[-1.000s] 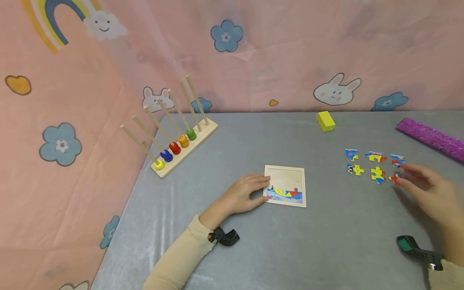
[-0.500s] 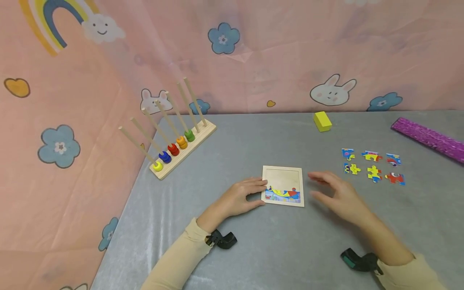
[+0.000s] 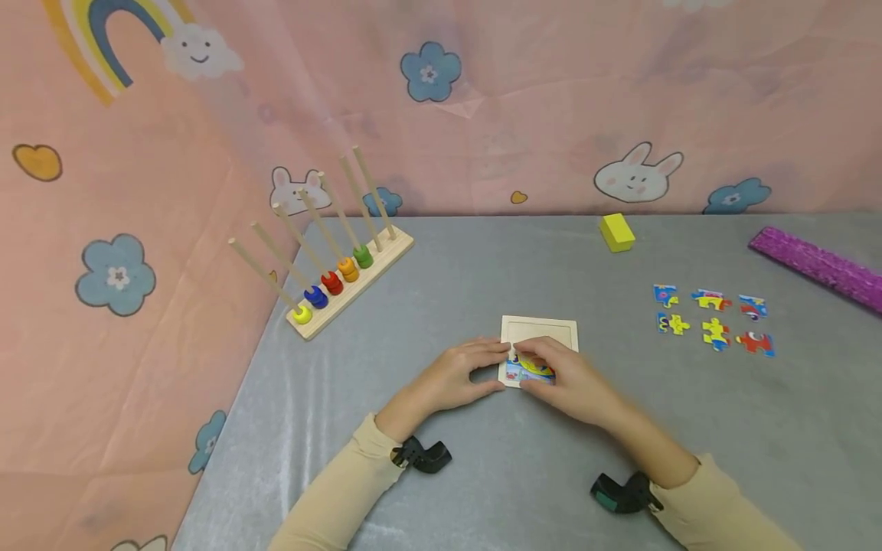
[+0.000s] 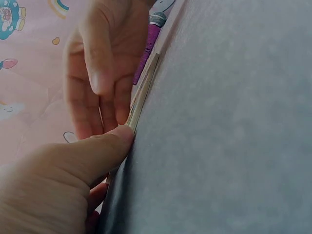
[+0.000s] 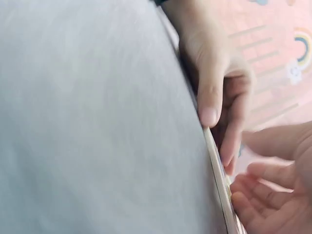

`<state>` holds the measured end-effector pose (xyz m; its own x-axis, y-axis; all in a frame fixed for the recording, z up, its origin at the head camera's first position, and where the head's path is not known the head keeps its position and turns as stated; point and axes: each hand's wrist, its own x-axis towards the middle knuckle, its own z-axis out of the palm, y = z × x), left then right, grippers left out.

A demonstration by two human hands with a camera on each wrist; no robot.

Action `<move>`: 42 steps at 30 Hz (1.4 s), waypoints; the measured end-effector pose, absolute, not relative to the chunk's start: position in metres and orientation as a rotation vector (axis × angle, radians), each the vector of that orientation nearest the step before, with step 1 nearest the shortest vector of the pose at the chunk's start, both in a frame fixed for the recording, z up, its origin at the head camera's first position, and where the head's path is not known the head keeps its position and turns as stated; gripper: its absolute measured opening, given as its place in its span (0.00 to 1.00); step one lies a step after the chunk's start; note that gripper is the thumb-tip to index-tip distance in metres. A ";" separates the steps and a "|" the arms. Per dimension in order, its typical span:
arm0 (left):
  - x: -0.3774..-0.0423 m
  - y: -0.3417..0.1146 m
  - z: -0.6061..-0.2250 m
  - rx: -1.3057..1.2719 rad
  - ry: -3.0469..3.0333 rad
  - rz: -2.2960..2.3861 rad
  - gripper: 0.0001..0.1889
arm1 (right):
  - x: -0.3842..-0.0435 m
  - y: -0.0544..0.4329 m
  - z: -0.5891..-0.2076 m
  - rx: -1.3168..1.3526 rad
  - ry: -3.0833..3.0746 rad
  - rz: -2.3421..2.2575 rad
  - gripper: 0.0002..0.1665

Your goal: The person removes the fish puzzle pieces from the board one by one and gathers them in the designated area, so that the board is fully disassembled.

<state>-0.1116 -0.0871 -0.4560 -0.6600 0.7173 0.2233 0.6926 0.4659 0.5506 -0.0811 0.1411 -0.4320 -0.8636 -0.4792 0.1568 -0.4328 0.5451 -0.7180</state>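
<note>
A square wooden puzzle tray (image 3: 540,327) lies on the grey table, with blue and yellow pieces (image 3: 527,369) along its lower part. At its left rim, my left hand (image 3: 451,375) holds the tray between thumb and fingers; the left wrist view shows that thumb (image 4: 114,141) against the tray's edge. Over the tray's lower right part is my right hand (image 3: 575,383), thumb and fingers apart, with no piece visible between them. It covers part of the picture. Several loose jigsaw pieces (image 3: 715,334) lie in two rows to the right.
A wooden peg stand (image 3: 350,287) with coloured rings on several of its pegs stands at the left. Toward the back are a yellow block (image 3: 617,233) and a purple glittery bar (image 3: 816,264). A pink printed cloth (image 3: 482,138) hangs behind the table.
My right hand has come left from the loose pieces to over the tray. The loose pieces stay in their two rows. My left hand has kept its place at the tray's left rim.
</note>
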 end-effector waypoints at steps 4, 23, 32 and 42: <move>-0.111 -0.086 -0.456 1.274 2.645 0.975 0.25 | -0.079 0.137 -0.439 -0.827 2.794 -1.215 0.26; -0.112 -0.087 -0.455 1.276 2.645 1.000 0.24 | -0.078 0.125 -0.438 -0.782 2.862 -1.103 0.24; -0.114 -0.087 -0.458 1.270 2.638 1.025 0.23 | -0.078 0.123 -0.436 -0.728 2.875 -1.097 0.25; -0.114 -0.087 -0.458 1.258 2.633 1.034 0.23 | -0.077 0.125 -0.440 -0.692 2.841 -1.174 0.23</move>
<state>-0.1135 -0.0872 -0.4584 -0.6687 0.7063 0.2324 0.6757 0.4467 0.5864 -0.0772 0.1246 -0.4398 -0.9035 -0.3927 0.1718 -0.3994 0.6257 -0.6700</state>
